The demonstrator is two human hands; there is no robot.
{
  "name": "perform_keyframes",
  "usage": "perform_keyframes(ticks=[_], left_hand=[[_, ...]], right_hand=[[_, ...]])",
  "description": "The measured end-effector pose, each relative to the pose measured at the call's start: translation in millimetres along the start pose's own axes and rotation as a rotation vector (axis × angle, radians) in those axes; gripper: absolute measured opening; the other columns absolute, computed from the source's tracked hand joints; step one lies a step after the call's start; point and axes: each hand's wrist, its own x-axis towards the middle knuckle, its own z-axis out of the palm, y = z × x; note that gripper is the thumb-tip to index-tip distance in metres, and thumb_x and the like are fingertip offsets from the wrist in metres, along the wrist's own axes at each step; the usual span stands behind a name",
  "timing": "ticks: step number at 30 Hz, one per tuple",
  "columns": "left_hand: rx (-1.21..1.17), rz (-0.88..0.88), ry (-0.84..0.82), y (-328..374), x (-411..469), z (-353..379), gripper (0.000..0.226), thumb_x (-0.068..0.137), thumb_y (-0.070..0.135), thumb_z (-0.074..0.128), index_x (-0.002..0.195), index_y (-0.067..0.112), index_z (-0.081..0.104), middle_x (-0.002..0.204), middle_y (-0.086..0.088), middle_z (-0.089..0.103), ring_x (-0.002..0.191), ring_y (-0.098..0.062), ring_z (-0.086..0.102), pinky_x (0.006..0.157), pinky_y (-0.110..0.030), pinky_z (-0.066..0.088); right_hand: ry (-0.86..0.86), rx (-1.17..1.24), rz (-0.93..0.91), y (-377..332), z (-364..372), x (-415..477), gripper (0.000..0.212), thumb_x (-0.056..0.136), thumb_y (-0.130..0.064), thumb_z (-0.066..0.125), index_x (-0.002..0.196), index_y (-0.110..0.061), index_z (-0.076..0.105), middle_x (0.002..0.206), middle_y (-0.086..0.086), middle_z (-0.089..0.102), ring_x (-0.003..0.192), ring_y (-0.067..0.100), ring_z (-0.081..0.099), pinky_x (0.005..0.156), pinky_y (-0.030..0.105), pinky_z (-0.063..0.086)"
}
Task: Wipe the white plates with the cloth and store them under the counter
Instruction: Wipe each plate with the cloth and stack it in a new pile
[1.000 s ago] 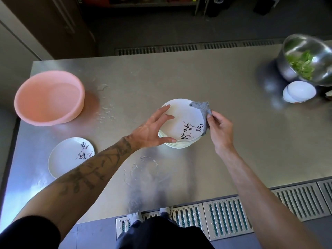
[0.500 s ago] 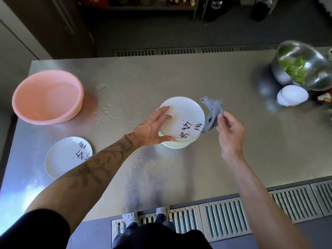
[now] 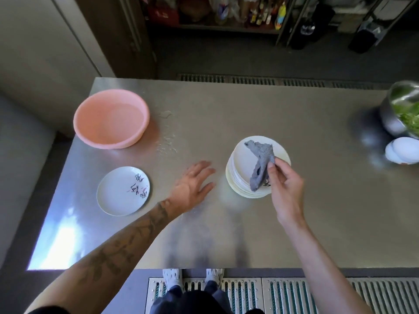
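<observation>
**Cloth pinched over the plate stack, left hand spread beside it**

Head view: the right hand [image 3: 286,185] pinches the grey cloth [image 3: 260,156] between thumb and curled fingers. The cloth hangs crumpled over the top of the stack of white plates [image 3: 240,160], covering most of its painted marks; whether it touches the top plate cannot be told.

The left hand [image 3: 192,185] is palm down, fingers straight and spread, just left of the stack and clear of it. Whether it rests on the counter [image 3: 294,114] or hovers above it is unclear.

A single plate [image 3: 118,196] with painted marks lies further left, well apart from the stack. Beyond it stands a pink basin [image 3: 111,120]. At the far right edge sits a steel bowl [image 3: 395,105] holding greens, with small white bowls [image 3: 402,152] just in front of it. Nothing lies between either hand and the stack.
</observation>
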Motion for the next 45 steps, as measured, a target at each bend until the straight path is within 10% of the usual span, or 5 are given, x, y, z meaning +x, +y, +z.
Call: perform_keyframes(ticks=[5,10,29,45], left_hand=[[0.193,-0.609,0.197,-97.4,-109.9,-47.7,0.026,0.089,0.013,0.069,0.115,0.008,0.067,0.125,-0.014,0.063,0.109,-0.043,0.059,0.087,-0.050,0.049],[0.164,-1.010,0.020,-170.1,-156.6,-82.4,0.065,0.085,0.026,0.081,0.139,0.006,0.051,0.145,-0.024,0.043,0.128,-0.046,0.043,0.105,-0.054,0.039],[0.165,-0.564,-0.331,-62.8,-146.2,29.6,0.112,0.065,0.071,0.077,0.156,0.023,0.034,0.162,-0.016,0.030,0.150,-0.038,0.026,0.125,-0.053,0.016],[0.065,-0.526,-0.317,-64.5,-165.8,37.8,0.128,0.065,0.092,0.053,0.162,0.030,-0.003,0.167,0.013,-0.009,0.154,-0.012,-0.011,0.127,-0.041,-0.002]], right_hand=[[-0.159,-0.038,0.041,17.8,60.3,-24.1,0.018,0.105,-0.011,0.058,0.096,-0.014,0.073,0.093,0.005,0.076,0.088,0.008,0.065,0.090,0.031,0.051],[-0.246,-0.090,0.092,43.8,102.0,-46.5,0.025,0.104,-0.009,0.058,0.105,-0.030,0.072,0.095,-0.026,0.075,0.089,-0.007,0.068,0.082,0.007,0.046],[-0.262,-0.499,-0.014,111.0,155.4,-85.0,0.021,0.102,-0.009,0.058,0.115,-0.017,0.074,0.102,-0.008,0.070,0.093,0.011,0.067,0.082,0.026,0.052],[-0.694,-1.002,-0.372,173.0,147.3,-115.0,0.047,0.094,-0.030,0.069,0.139,-0.037,0.057,0.138,0.003,0.046,0.116,0.023,0.049,0.101,0.037,0.052]])
